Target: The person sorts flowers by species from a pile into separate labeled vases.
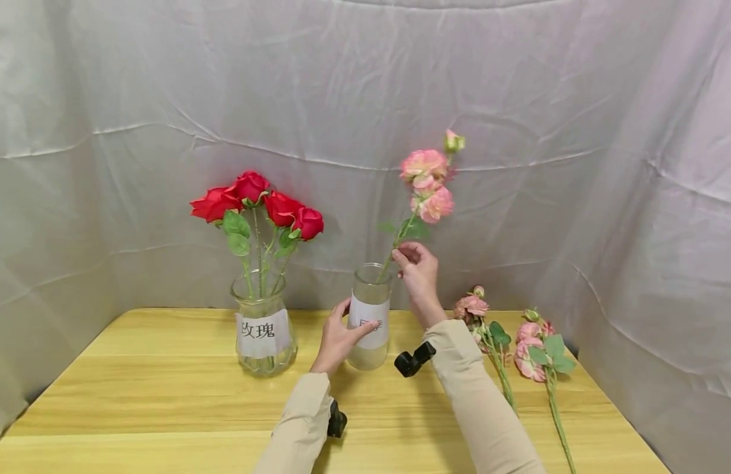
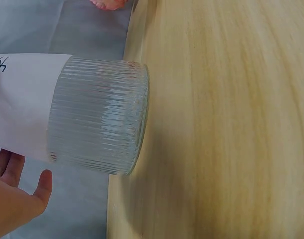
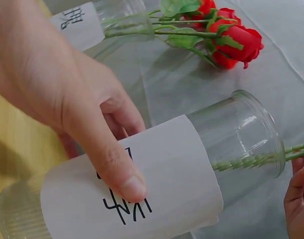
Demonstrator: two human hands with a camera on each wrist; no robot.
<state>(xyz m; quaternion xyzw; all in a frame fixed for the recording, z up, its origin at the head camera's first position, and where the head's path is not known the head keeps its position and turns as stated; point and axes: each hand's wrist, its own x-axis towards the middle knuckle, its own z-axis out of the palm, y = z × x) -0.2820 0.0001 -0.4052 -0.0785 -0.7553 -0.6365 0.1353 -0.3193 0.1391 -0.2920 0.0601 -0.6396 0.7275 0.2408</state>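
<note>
A clear glass vase (image 1: 368, 355) with a white paper label stands near the table's back edge. Round its labelled middle my left hand (image 1: 340, 336) holds it, the thumb across the front of the label (image 3: 167, 174). My right hand (image 1: 419, 273) pinches the green stem of a pink flower (image 1: 432, 203) just above the rim. The lower stem (image 3: 241, 162) is inside the vase, and the blooms lean to the right above it. In the left wrist view, the ribbed vase base (image 2: 99, 114) is seen close up.
To the left, a glass vase (image 1: 265, 365) with a label holds several red roses (image 1: 282, 207). Two pink flower sprays (image 1: 472, 306) (image 1: 530, 349) lie on the wooden table (image 1: 164, 395) at the right. A grey cloth (image 1: 318, 85) hangs behind.
</note>
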